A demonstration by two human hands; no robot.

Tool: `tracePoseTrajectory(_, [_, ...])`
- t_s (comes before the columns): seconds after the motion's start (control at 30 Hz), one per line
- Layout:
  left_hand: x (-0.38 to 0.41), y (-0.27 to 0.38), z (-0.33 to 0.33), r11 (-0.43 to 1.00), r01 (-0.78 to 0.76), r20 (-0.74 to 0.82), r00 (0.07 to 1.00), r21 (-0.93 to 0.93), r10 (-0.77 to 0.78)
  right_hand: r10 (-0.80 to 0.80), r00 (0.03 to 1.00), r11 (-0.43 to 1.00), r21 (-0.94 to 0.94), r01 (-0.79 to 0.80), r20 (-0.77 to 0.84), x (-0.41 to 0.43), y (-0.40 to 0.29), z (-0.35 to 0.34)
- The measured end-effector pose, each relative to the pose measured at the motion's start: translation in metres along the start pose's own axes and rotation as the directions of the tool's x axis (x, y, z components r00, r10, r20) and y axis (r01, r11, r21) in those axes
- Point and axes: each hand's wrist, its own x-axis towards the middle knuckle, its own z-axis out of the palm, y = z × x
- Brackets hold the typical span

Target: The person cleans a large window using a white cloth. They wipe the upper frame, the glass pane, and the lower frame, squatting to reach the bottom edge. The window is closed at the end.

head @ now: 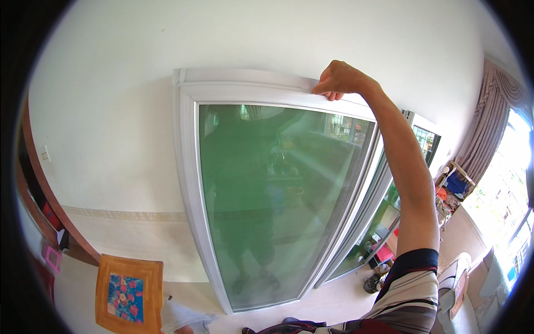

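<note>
My right hand (336,81) is raised high, its fingers curled against the white top rail (250,92) of a glass door. I cannot see whether anything small is hidden inside it. The green-tinted glass panel (267,200) stands upright below, with faint reflections of a person and a window. At the bottom edge, a small part of my left hand (184,330) shows under a light grey cloth (183,315) that hangs from it. Most of that hand is cut off by the picture's edge.
A wooden stool (104,288) with a flowered top panel stands at lower left. Behind the door's right edge is another framed glass panel (367,234). Dark shoes (370,284) lie on the floor at right. A curtain (484,129) hangs beside a bright window (496,175).
</note>
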Motion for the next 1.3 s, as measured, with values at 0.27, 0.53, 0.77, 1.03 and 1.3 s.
tracePoseTrajectory(0.27, [-0.051, -0.057, -0.006, 0.993, 0.084, 0.066, 0.995, -0.083, -0.078, -0.024, 1.000, 0.999, -0.036, 0.024, 0.003, 0.004, 0.006, 0.005])
tracePoseTrajectory(0.53, [-0.066, -0.055, -0.024, 0.999, 0.009, 0.025, 1.000, -0.033, -0.008, -0.013, 0.899, 0.908, 0.372, 0.194, -0.438, -0.028, 0.031, 0.051])
tracePoseTrajectory(0.77, [-0.091, -0.043, -0.028, 1.000, -0.030, -0.027, 0.999, 0.010, 0.030, 0.033, 0.977, 0.513, 0.843, 0.163, -0.210, -0.084, -0.012, 0.244])
tracePoseTrajectory(1.03, [-0.114, -0.032, 0.003, 0.887, 0.025, -0.059, 0.997, -0.461, -0.059, 0.094, 0.995, 0.376, 0.926, -0.023, -0.013, -0.093, -0.130, 0.312])
tracePoseTrajectory(1.3, [-0.093, -0.047, 0.032, 0.827, 0.164, 0.180, 0.981, -0.537, -0.077, 0.146, 0.989, 0.263, 0.965, -0.020, -0.019, -0.034, -0.183, 0.303])
